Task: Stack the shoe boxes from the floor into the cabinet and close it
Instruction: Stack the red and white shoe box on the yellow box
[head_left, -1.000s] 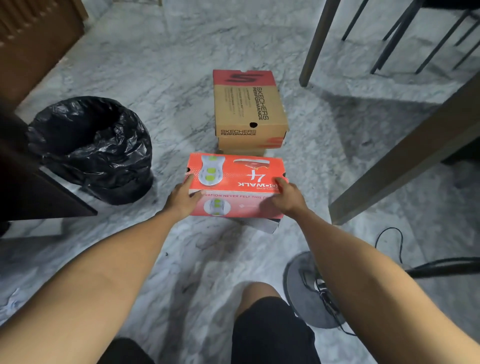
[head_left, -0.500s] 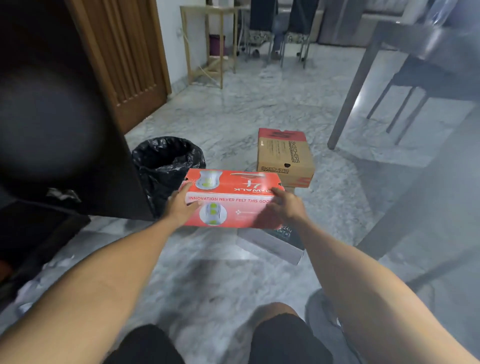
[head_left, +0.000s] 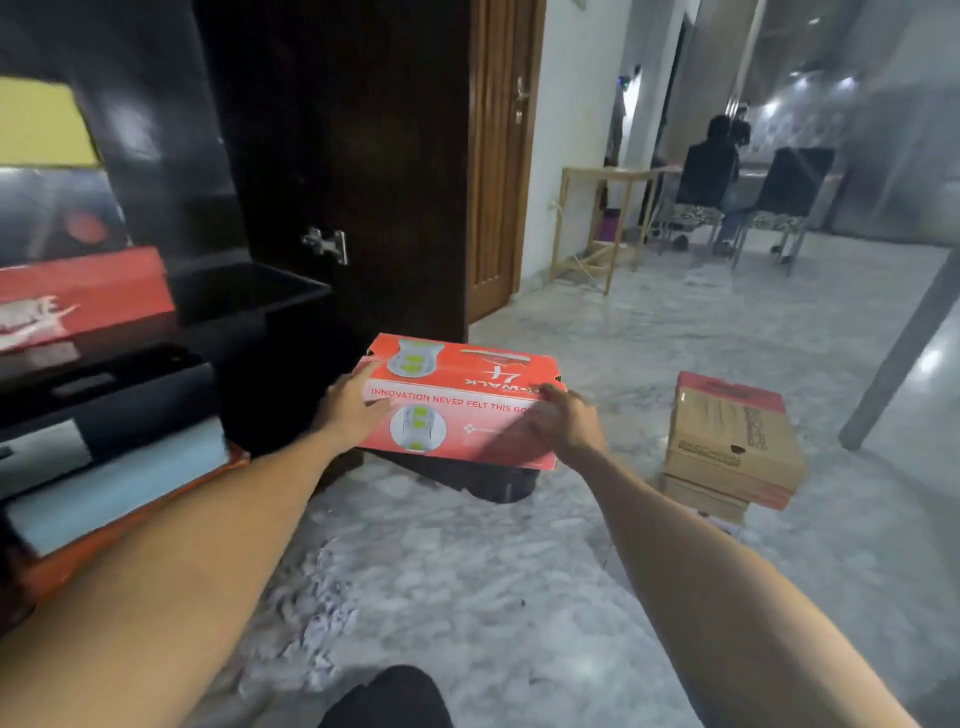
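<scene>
The open cabinet (head_left: 156, 291) at the left already holds stacked boxes, its dark door (head_left: 343, 171) swung wide so another can go in. A brown shoe box (head_left: 732, 436) sits on another on the floor (head_left: 519, 597) at the right, waiting. The red shoe box (head_left: 462, 402) is lifted level above the floor, the left hand (head_left: 353, 410) and right hand (head_left: 563, 423) each closing their grip on an end to keep it steady.
</scene>
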